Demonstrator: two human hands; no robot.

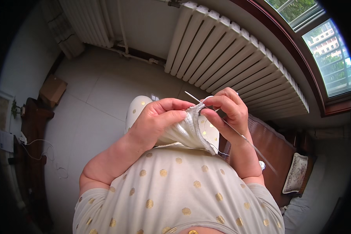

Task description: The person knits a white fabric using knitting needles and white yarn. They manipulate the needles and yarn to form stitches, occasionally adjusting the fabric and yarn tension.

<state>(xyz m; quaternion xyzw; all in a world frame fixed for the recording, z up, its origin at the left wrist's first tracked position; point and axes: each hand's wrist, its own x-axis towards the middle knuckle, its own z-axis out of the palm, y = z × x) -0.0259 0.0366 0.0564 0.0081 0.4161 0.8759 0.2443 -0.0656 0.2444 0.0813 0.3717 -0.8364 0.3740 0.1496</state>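
Observation:
A piece of white knitting (pixel 187 130) hangs between my hands above my lap. My left hand (pixel 161 118) pinches its upper edge between thumb and fingers. My right hand (pixel 229 112) holds a long thin knitting needle (pixel 242 135), which slants down to the right past my forearm. Another needle tip (pixel 191 96) sticks up to the left from the top of the work. White yarn (pixel 209 99) runs over my right index finger at the work's edge. The stitches between the fingertips are partly hidden.
A white radiator (pixel 222 52) stands ahead, below a window. To the right is a brown seat (pixel 269 149) with a patterned cushion (pixel 296 172). A cardboard box (pixel 53 89), dark wooden furniture (pixel 32 125) and a white cable (pixel 51 147) are at the left.

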